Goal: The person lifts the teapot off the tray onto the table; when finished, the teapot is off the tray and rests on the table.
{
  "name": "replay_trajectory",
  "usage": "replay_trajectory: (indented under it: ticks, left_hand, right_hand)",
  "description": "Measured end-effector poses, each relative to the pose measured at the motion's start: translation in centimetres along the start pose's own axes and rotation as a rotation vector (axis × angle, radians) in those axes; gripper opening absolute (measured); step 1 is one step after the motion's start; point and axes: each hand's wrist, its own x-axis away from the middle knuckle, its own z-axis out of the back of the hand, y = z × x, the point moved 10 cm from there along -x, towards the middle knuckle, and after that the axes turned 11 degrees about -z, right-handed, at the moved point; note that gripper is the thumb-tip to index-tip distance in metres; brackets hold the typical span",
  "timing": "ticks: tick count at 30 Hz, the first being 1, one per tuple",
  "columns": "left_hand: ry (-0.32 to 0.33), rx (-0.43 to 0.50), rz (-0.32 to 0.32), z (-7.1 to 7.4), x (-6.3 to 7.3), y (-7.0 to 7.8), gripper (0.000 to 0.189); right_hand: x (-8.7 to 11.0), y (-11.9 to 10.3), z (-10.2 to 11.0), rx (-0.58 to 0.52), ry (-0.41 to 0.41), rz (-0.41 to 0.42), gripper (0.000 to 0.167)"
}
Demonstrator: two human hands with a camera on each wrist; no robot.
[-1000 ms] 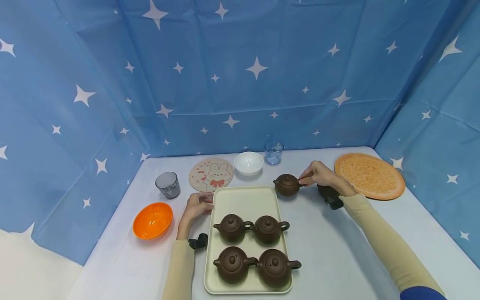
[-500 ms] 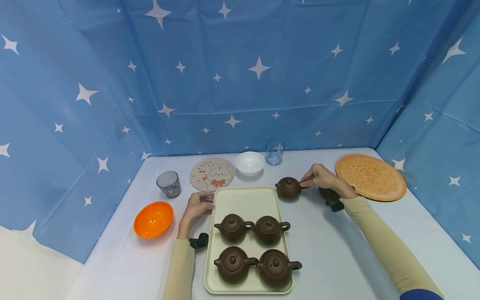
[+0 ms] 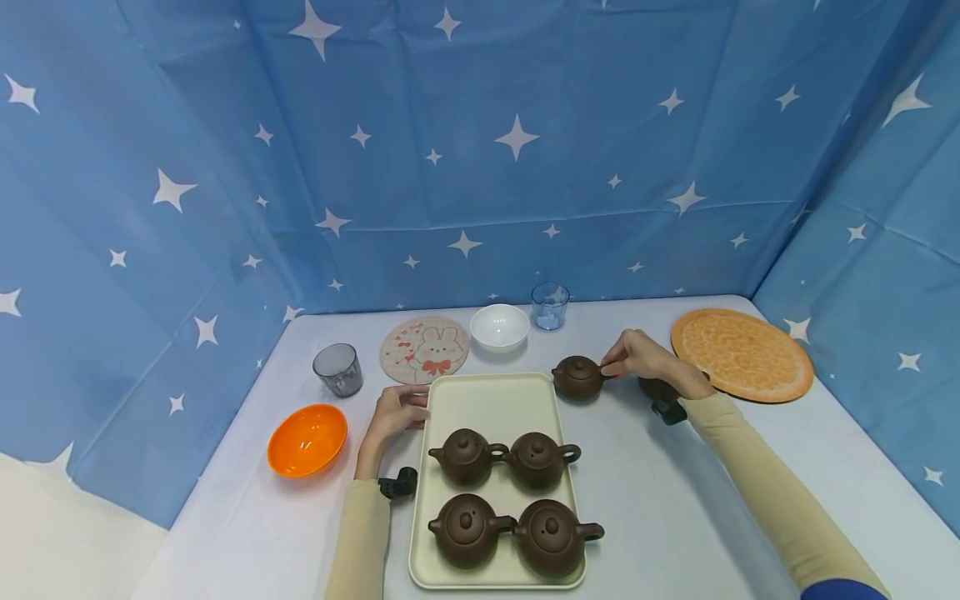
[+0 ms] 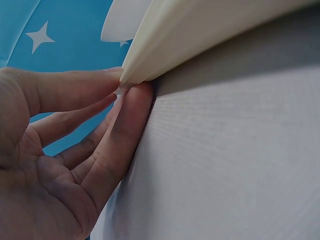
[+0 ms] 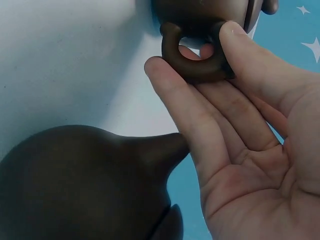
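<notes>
My right hand pinches the handle of a small dark brown teapot beside the tray's far right corner. In the right wrist view, thumb and fingers lie around the handle loop of this teapot. Another brown teapot is close below that hand, its spout right at a finger; in the head view the right wrist largely covers it. With thumb and fingers, my left hand pinches the left edge of a cream tray. Several brown teapots stand on the tray, including one at the near right.
A grey glass and an orange bowl stand on the left. Behind the tray are a rabbit-patterned round mat, a white bowl and a blue glass. An orange round mat lies at the far right.
The right hand and its teapot have shifted very slightly toward the near side since a second ago, then stayed almost still. The left hand keeps its place at the tray edge.
</notes>
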Motion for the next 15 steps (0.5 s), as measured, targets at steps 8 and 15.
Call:
replay_trajectory:
  ticks: [8,15]
  left_hand:
    - [0.006,-0.009,0.0,0.02,-0.06,-0.05,0.044]
    - [0.008,-0.016,0.005,0.05,-0.09,-0.15,0.046]
  right_hand:
    - [0.23,-0.23,0.08,0.047,0.025,-0.005,0.012]
    - [0.57,-0.85,0.66,0.14,0.091,-0.009,0.013]
